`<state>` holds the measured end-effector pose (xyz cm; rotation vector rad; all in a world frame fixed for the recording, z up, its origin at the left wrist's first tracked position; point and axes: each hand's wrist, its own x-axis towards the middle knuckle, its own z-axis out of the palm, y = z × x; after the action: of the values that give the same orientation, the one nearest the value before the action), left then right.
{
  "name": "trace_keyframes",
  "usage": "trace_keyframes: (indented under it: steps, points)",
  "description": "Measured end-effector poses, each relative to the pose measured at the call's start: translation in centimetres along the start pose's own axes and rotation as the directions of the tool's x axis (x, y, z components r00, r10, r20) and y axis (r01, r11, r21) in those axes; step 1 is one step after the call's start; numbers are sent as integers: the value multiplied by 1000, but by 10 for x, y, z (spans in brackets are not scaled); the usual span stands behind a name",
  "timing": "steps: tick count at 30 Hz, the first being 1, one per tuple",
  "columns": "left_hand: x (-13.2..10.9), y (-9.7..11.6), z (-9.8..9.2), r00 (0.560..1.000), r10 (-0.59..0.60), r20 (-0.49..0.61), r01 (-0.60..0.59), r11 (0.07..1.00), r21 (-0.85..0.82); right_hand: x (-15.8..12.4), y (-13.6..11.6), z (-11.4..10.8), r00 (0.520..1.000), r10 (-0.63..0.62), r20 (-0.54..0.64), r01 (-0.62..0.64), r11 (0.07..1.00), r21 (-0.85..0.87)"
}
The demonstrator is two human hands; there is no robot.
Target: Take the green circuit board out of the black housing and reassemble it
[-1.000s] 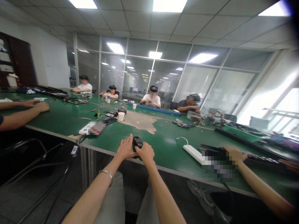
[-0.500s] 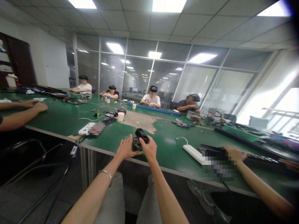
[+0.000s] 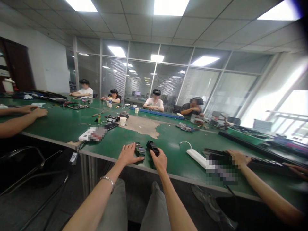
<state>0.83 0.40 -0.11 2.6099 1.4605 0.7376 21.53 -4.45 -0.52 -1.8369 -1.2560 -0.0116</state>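
A green circuit board (image 3: 140,149) with dark parts sits at the near edge of the green table. My left hand (image 3: 128,154) curls round its left side, with the thumb along the near end and the fingers at the far left edge. Just to the right, my right hand (image 3: 159,158) grips a black plastic casing (image 3: 152,148) between thumb and fingers. A small gap separates the casing from the board. The casing's underside is hidden.
A white power strip (image 3: 197,158) lies to the right, near a co-worker's hand (image 3: 238,158). Left of me are a blurred-out white item (image 3: 88,134) and a paper cup (image 3: 123,121). A brown patch (image 3: 141,126) marks the tabletop ahead. Several people sit across the table.
The casing, earlier over the board's upper right, has come away to the right in my right hand, exposing more of the board. My left hand stays at the board.
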Motion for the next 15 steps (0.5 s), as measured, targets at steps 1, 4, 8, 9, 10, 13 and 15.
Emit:
trace_keyframes:
  steps: [1, 4, 8, 9, 10, 13, 15]
  points:
    - [0, 0, 0, 1000, -1, 3, 1, 1000, -1, -1, 0, 2, 1000, -9, 5, 9, 1000, -16]
    - [0, 1, 0, 1000, -6, 12, 6, 1000, -5, -4, 0, 6, 999, -39, 3, 39, 997, -67]
    - [1, 0, 0, 999, -18, 39, 18, 1000, -4, -6, 3, 7, 997, -74, -32, 70, 991, -115]
    - [2, -1, 0, 998, -22, 51, 22, 1000, -2, -6, 3, 7, 996, -79, -36, 75, 991, -114]
    - [4, -2, 0, 997, -27, 66, 27, 1000, 0, -6, 4, 7, 996, -82, -36, 77, 991, -112]
    - [8, -3, 1, 992, -60, 115, 60, 998, 5, -6, 4, 5, 996, -85, -10, 82, 987, -135]
    - [9, -3, 3, 989, -79, 123, 78, 997, 10, -6, 4, 4, 996, -87, 12, 88, 985, -151]
